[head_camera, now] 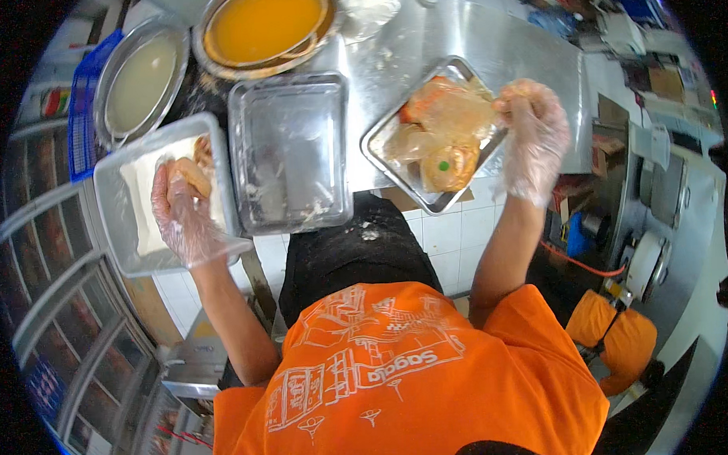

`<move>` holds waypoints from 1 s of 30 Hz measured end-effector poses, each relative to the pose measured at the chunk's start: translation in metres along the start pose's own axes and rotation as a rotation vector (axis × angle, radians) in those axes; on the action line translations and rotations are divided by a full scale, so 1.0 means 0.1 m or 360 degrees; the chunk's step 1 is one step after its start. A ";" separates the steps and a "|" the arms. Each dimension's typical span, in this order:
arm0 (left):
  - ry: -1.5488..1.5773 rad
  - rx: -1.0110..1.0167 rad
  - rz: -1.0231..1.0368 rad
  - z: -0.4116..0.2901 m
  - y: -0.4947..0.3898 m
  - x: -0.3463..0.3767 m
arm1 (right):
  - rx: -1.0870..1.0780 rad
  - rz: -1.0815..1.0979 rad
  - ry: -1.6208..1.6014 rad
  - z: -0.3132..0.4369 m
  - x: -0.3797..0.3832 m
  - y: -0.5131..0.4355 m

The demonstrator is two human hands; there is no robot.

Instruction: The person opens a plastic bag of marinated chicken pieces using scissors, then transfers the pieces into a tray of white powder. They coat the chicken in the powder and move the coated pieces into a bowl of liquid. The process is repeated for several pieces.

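My left hand [186, 224], in a clear plastic glove, holds a pale piece of raw meat [191, 176], apparently chicken. It is above a translucent plastic bin [107, 194] of white flour [140, 214]. More pieces of meat [203, 150] lie at the bin's far right corner. On the right is a metal tray [376, 158] with clear plastic bags [450, 113] of orange marinated meat; one bears a green dot. My right hand [534, 140], also gloved, is at the tray's right side. Its curled fingers seem to pinch the edge of the upper bag.
Between bin and tray sits a clear rectangular container [289, 152] with flour smears. Behind stand a bowl of cloudy liquid [142, 85] and a bowl of orange liquid [266, 23]. A blue plastic basket [86, 111] borders the left. The steel table [532, 47] ends at the right.
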State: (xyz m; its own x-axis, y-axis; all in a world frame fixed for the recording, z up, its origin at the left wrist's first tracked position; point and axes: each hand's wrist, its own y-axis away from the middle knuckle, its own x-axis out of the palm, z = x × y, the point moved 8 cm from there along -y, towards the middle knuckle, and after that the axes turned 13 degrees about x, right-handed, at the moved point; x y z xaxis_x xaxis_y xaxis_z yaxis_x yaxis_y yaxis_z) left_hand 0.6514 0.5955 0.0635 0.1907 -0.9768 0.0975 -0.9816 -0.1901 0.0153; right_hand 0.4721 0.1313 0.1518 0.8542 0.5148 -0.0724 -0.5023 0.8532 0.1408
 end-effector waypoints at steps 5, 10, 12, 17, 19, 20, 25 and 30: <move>-0.1172 0.0439 0.0346 0.48 -0.20 0.12 | -0.0108 -0.0113 0.1181 -0.88 -0.82 -0.52; -0.0905 0.0812 0.1221 0.50 0.78 1.93 | 0.0041 -0.0164 0.1279 -1.47 -1.19 -0.55; -0.0983 0.1159 0.1499 0.47 1.37 2.74 | 0.0133 -0.0102 0.1164 -1.54 -1.21 -0.55; -0.1791 0.0846 0.1905 1.06 1.88 3.70 | 0.0287 0.0121 0.0847 -1.64 -1.24 -0.56; -0.1831 0.1012 0.1934 1.15 1.85 3.80 | 0.0181 0.0256 0.0679 -1.69 -1.19 -0.58; -0.1886 0.1029 0.1991 1.23 1.82 3.81 | 0.0222 0.0289 0.0723 -1.79 -1.15 -0.60; -0.1673 0.1099 0.1937 1.34 1.67 3.72 | -0.0229 0.0629 0.1663 -2.22 -0.43 -0.86; -0.1366 0.1318 0.1725 1.20 1.70 3.78 | 0.0470 0.0563 0.1695 -2.84 -0.11 -1.42</move>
State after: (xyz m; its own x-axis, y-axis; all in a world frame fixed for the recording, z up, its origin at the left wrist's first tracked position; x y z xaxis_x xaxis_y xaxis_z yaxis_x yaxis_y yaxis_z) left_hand 0.5573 0.1818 -0.0160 -0.3325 -0.3900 -0.8587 -0.4317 0.8724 -0.2291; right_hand 0.4954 0.0285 -0.1480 0.0568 0.6504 -0.7574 -0.5195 0.6671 0.5339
